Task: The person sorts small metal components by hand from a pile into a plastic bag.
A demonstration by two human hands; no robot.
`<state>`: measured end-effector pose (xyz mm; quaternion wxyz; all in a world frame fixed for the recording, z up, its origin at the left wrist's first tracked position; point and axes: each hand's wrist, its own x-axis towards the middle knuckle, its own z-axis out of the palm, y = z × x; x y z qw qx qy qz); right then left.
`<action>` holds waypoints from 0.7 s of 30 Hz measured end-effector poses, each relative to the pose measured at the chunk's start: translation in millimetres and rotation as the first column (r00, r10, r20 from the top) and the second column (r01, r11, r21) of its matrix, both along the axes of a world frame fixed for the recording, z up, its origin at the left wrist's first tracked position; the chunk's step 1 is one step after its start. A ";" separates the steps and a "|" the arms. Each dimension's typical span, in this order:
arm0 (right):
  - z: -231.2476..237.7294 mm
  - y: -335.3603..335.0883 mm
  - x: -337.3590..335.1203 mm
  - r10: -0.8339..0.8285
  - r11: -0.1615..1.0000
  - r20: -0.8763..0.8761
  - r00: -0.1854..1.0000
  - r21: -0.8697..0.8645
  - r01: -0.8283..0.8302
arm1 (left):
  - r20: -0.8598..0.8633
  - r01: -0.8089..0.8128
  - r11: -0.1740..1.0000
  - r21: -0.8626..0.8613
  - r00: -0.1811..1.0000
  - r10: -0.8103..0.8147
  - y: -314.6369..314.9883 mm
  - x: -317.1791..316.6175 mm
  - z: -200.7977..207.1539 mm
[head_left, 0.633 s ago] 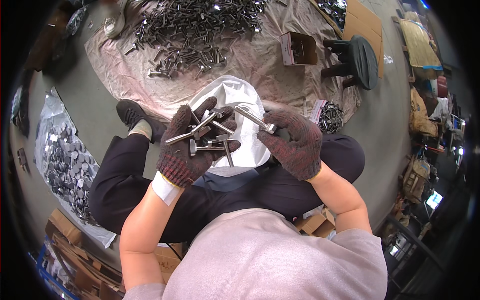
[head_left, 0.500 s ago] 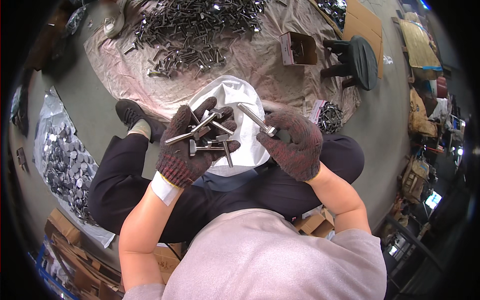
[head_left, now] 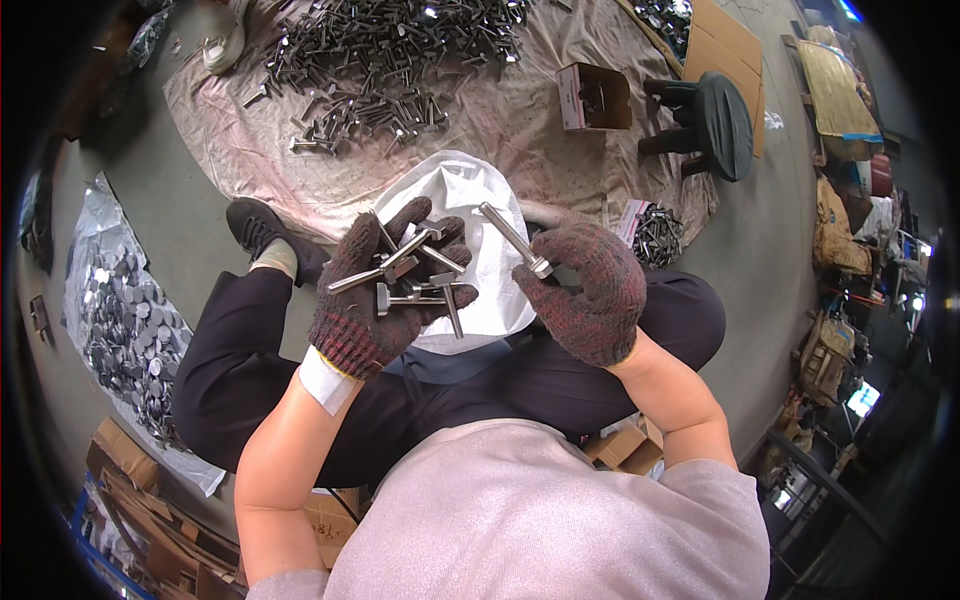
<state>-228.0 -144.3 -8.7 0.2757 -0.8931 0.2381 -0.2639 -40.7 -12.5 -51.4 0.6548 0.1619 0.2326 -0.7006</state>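
Both my hands wear dark knitted gloves with reddish flecks. My left hand (head_left: pixel 362 318) is turned palm up, its fingers spread and curled under several loose metal bolts (head_left: pixel 360 278) that lie crosswise over it. Pinched by its head between the thumb and fingers of my right hand (head_left: pixel 598 292) is a single bolt (head_left: pixel 508 234), its shank slanting up and left. Between my hands and below them, a white woven sack (head_left: pixel 493 300) sits at my lap. The hands are apart, and the left one partly covers the sack.
A large heap of bolts (head_left: pixel 390 60) lies on a stained sheet (head_left: pixel 230 150) ahead. A small carton (head_left: pixel 572 100) and a dark stool (head_left: pixel 728 125) stand right of it. Bolts fill another box (head_left: pixel 632 216) near my right knee. Metal discs (head_left: pixel 140 325) cover plastic at left.
Almost nothing differs. The bolt in my right hand has tipped slightly, and the whole view has shifted a little.
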 end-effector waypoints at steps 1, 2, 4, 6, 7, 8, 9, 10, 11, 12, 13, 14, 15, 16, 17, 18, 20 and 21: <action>0.0 -0.3 0.0 -0.005 1.000 -0.009 1.000 -0.029 0.005 | -0.002 -0.004 1.000 0.004 1.000 0.004 -0.3 -0.3 0.2; -0.3 -0.6 0.1 -0.005 1.000 -0.009 1.000 -0.028 0.005 | -0.002 -0.004 1.000 0.004 1.000 0.004 0.1 -0.4 0.1; -1.3 -1.3 0.4 -0.013 0.999 0.020 1.000 -0.049 0.014 | 0.027 0.005 1.000 0.002 1.000 -0.005 0.5 -0.9 -1.2; 0.6 -1.5 -0.7 -0.021 1.000 0.008 1.000 0.011 0.021 | 0.021 0.003 1.000 0.002 1.000 -0.003 0.2 -1.1 -0.4; 2.3 -0.9 -0.8 -0.027 0.997 -0.005 1.000 0.071 0.027 | 0.016 0.001 1.000 0.004 1.000 -0.001 0.5 -0.9 0.2; 7.6 1.0 0.2 -0.026 0.997 -0.005 1.000 0.069 0.026 | 0.016 0.000 1.000 0.002 1.000 0.000 1.1 -0.7 0.5; 14.5 3.0 1.2 -0.164 0.869 -0.052 0.985 0.465 0.169 | 0.009 -0.004 1.000 -0.003 1.000 0.004 1.4 -0.9 -0.2; 18.0 3.7 1.7 -0.266 0.572 -0.151 0.952 0.770 0.282 | 0.001 -0.008 1.000 -0.009 1.000 0.008 1.7 -0.9 -0.8; 15.7 1.5 1.4 -0.266 0.573 -0.150 0.952 0.770 0.282 | 0.001 -0.009 1.000 -0.010 1.000 0.009 2.3 -0.8 -1.0; 12.6 -2.7 0.0 -0.231 0.497 -0.069 0.971 0.849 0.179 | 0.008 -0.010 1.000 -0.009 1.000 0.010 2.5 -1.5 -0.8; 9.4 -6.3 -1.3 -0.203 0.411 0.016 0.979 0.909 0.070 | 0.015 -0.011 1.000 -0.008 1.000 0.011 2.4 -2.0 -0.7; 7.0 -8.5 -2.7 -0.202 0.416 0.014 0.979 0.906 0.073 | 0.011 -0.013 1.000 -0.013 1.000 0.013 2.1 -1.9 -0.2; 4.4 -10.1 -4.5 -0.322 0.061 0.078 0.944 0.996 -0.062 | 0.032 -0.001 1.000 0.018 0.999 0.001 2.2 -1.4 1.0; 0.6 -11.5 -6.8 -0.452 -0.282 0.088 0.888 0.930 -0.236 | 0.052 0.010 0.999 0.050 0.999 -0.012 2.3 -1.1 1.7; -6.1 -13.5 -11.9 -0.466 -0.352 0.102 0.879 0.890 -0.290 | 0.053 0.009 0.999 0.045 0.999 -0.011 2.4 -1.3 1.8; -7.0 -14.5 -13.0 -0.465 -0.350 0.101 0.880 0.892 -0.287 | 0.050 0.008 0.999 0.043 0.999 -0.010 2.0 -1.5 1.8; -7.6 -16.0 -14.1 -0.482 -0.391 0.142 0.864 0.848 -0.357 | 0.041 0.009 0.999 0.045 0.999 -0.011 1.2 -2.1 1.6; -6.9 -16.0 -14.0 -0.482 -0.390 0.141 0.865 0.849 -0.356 | 0.040 0.009 0.999 0.044 0.999 -0.011 1.3 -2.1 1.4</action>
